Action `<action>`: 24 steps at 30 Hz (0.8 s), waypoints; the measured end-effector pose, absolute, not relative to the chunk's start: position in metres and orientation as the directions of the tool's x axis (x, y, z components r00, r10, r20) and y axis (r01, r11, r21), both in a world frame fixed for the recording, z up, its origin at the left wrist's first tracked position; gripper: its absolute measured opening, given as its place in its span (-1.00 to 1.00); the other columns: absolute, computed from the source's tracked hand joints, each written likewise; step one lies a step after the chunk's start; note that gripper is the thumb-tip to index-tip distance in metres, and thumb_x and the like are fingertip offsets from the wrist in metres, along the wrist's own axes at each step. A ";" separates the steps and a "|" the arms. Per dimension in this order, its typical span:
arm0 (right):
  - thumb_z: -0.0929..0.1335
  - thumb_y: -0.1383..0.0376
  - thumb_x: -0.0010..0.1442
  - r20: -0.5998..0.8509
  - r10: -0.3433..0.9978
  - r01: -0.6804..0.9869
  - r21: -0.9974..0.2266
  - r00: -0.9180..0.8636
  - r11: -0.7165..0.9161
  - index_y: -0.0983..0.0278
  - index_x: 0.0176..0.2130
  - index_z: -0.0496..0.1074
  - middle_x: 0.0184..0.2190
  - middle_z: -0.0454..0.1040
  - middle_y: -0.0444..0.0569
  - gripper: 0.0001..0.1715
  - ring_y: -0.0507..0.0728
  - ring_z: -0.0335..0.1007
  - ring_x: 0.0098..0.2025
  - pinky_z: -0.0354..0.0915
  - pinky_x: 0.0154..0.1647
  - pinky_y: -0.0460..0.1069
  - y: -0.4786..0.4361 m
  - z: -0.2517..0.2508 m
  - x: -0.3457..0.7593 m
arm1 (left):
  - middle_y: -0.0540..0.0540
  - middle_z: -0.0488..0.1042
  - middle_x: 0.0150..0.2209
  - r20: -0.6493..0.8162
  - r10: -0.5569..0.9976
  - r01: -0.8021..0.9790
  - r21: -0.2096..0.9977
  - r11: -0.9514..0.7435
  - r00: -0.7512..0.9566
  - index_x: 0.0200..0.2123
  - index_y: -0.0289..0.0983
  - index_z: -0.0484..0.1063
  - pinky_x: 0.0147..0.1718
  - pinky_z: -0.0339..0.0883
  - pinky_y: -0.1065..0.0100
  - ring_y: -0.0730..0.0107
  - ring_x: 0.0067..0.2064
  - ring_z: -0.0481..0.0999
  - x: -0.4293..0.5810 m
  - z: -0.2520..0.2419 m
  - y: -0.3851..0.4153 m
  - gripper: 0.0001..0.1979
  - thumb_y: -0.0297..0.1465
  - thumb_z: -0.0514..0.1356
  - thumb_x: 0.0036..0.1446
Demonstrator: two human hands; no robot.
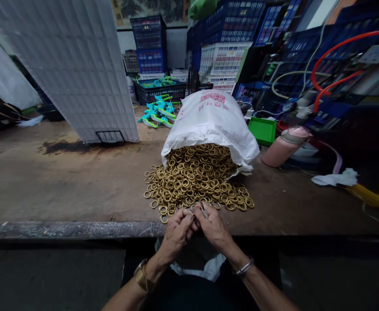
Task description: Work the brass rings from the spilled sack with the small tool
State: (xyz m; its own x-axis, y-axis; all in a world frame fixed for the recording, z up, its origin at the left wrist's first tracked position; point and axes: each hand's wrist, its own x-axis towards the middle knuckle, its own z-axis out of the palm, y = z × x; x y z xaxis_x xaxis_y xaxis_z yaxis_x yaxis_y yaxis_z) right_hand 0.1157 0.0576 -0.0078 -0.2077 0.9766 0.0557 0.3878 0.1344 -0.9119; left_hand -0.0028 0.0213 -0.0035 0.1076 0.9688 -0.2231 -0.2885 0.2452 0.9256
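Brass-coloured rings (pixel 192 177) spill in a heap from the mouth of a white woven sack (pixel 212 116) lying on the table. At the near edge of this heap, my left hand (pixel 178 231) and my right hand (pixel 213 228) meet, fingertips almost touching. A single ring (pixel 192 208) shows between the fingertips, and my left hand is closed on it, partly hiding it. Closed in my right hand is a small grey blade-like tool (pixel 204 210), its lower part covered by the fingers.
A tall white pleated panel (pixel 99 73) stands left on the wooden table (pixel 63 185). Behind are turquoise-and-green plastic pieces (pixel 159 111) and stacked blue crates (pixel 150 47). To the right stand a green tray (pixel 262 130), a pink bottle (pixel 285 147) and equipment with orange hoses (pixel 315 73).
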 end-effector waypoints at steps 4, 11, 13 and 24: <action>0.15 0.27 0.14 0.130 0.972 0.581 -0.783 -0.196 0.221 0.25 -0.42 0.25 -0.56 0.29 -0.14 -0.82 0.02 0.20 -0.50 0.10 -0.45 -0.10 0.061 -0.006 0.124 | 0.13 0.20 -0.65 -0.258 0.958 -0.351 0.891 0.287 0.128 -0.50 -0.27 0.23 -0.75 -0.15 0.56 0.69 -0.71 0.02 -0.005 -0.001 0.020 -0.68 -0.13 0.13 0.00; 0.15 0.53 -0.10 0.079 0.917 0.710 -0.608 -0.391 0.356 0.23 -0.31 0.30 -0.49 0.40 -0.09 -0.64 0.06 0.30 -0.42 0.07 -0.42 -0.11 0.050 -0.007 0.128 | 0.14 0.19 -0.63 -0.270 0.958 -0.380 0.879 0.287 0.097 -0.48 -0.25 0.17 -0.71 -0.13 0.56 0.69 -0.69 0.03 -0.004 0.000 0.022 -0.65 -0.10 0.16 -0.05; 0.15 0.55 -0.13 0.069 0.907 0.711 -0.596 -0.416 0.372 0.23 -0.30 0.29 -0.51 0.40 -0.10 -0.61 0.06 0.30 -0.43 0.05 -0.43 -0.12 0.046 -0.009 0.126 | 0.16 0.15 -0.65 -0.253 0.963 -0.369 0.890 0.268 0.089 -0.47 -0.24 0.17 -0.70 -0.12 0.55 0.67 -0.68 0.02 -0.004 0.000 0.022 -0.66 -0.10 0.16 -0.06; 0.13 0.55 -0.13 0.024 0.921 0.773 -0.535 -0.388 0.340 0.25 -0.35 0.24 -0.52 0.37 -0.08 -0.67 0.07 0.24 -0.43 -0.01 -0.44 -0.10 0.046 -0.004 0.117 | 0.16 0.09 -0.67 -0.140 0.988 -0.282 0.947 0.153 0.065 -0.51 -0.25 0.18 -0.66 -0.09 0.51 0.62 -0.66 0.02 -0.003 -0.004 0.019 -0.69 -0.13 0.13 -0.02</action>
State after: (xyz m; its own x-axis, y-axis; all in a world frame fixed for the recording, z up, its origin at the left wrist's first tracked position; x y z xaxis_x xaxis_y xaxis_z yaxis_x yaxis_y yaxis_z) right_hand 0.1172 0.0458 -0.0037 -0.3885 0.9211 0.0243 0.7731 0.3402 -0.5354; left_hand -0.0031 0.0193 -0.0040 0.0655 0.9880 -0.1401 -0.2824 0.1530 0.9470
